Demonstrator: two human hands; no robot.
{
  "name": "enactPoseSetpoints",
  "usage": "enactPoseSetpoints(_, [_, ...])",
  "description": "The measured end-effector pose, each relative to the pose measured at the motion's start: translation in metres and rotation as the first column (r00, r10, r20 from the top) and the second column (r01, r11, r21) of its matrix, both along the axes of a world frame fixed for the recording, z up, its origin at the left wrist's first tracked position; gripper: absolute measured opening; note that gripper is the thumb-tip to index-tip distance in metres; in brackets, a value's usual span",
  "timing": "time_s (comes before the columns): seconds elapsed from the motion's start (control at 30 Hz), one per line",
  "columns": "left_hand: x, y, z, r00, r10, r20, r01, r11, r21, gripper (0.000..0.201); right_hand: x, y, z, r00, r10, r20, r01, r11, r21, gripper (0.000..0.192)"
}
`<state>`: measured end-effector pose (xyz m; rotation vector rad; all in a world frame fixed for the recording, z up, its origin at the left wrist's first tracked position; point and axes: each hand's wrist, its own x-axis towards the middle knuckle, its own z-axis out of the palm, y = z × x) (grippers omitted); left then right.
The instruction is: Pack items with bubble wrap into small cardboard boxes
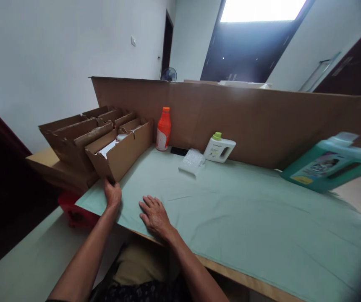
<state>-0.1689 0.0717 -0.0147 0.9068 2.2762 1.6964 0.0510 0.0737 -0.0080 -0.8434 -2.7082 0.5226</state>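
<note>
Your left hand [113,194] touches the near corner of the open cardboard box [120,153] at the counter's [246,209] left end, fingers curled against it. Your right hand [154,214] lies flat beside it, fingers spread, holding nothing. Further right stand an orange bottle [163,129], bubble wrap [192,162], a white jug [219,147] and a teal jug [328,165].

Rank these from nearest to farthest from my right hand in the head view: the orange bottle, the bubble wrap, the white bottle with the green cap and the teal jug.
From the right hand:
1. Bubble wrap, just ahead on the green cloth.
2. Orange bottle, ahead by the cardboard wall.
3. White bottle, ahead and to the right; close to the orange bottle's distance, a near call.
4. Teal jug, far right.
</note>
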Motion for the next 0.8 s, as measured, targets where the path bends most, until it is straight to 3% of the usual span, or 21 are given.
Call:
enactPoseSetpoints(0.1, [0.024,-0.027,0.001,1.000,0.022,0.020,-0.023,0.999,0.026,0.061,0.010,-0.006,-0.002,1.000,-0.009,-0.020,0.009,1.000,0.000,0.045])
enactPoseSetpoints(0.2, [0.034,-0.052,0.028,0.998,0.006,-0.070,0.002,0.994,0.110,0.055,0.016,-0.006,-0.002,0.998,0.017,-0.064,-0.018,1.000,-0.011,0.046])
enactPoseSetpoints(0.27, [0.026,-0.054,0.068,0.968,0.014,-0.251,0.038,0.979,0.200,0.043,0.019,0.000,-0.002,0.993,0.058,-0.103,-0.061,0.998,-0.025,0.046])
enactPoseSetpoints(0.33, [0.005,-0.038,0.118,0.896,0.001,-0.444,0.113,0.967,0.230,0.033,0.023,0.009,-0.001,0.985,0.087,-0.151,-0.095,0.994,-0.048,0.041])
enactPoseSetpoints(0.4, [-0.023,-0.006,0.167,0.841,-0.102,-0.532,0.165,0.984,0.072,0.033,0.026,0.019,-0.002,0.974,0.076,-0.213,-0.095,0.992,-0.080,0.030])
enactPoseSetpoints(0.43, [-0.036,0.015,0.187,0.811,-0.173,-0.559,0.152,0.985,-0.084,0.035,0.028,0.024,-0.003,0.967,0.059,-0.247,-0.086,0.991,-0.099,0.025])
enactPoseSetpoints(0.5, [-0.060,0.059,0.214,0.777,-0.302,-0.553,0.125,0.934,-0.334,0.034,0.030,0.031,-0.005,0.949,0.023,-0.314,-0.069,0.988,-0.138,0.021])
enactPoseSetpoints(0.57, [-0.076,0.102,0.224,0.768,-0.370,-0.522,0.110,0.880,-0.462,0.029,0.032,0.034,-0.008,0.930,-0.004,-0.368,-0.064,0.983,-0.173,0.019])
enactPoseSetpoints(0.63, [-0.084,0.137,0.222,0.769,-0.401,-0.497,0.094,0.840,-0.534,0.026,0.033,0.034,-0.010,0.899,-0.040,-0.437,-0.067,0.972,-0.227,0.018])
enactPoseSetpoints(0.8, [-0.085,0.180,0.202,0.782,-0.433,-0.449,0.055,0.765,-0.641,0.018,0.035,0.027,-0.015,0.838,-0.119,-0.533,-0.082,0.938,-0.338,0.015])
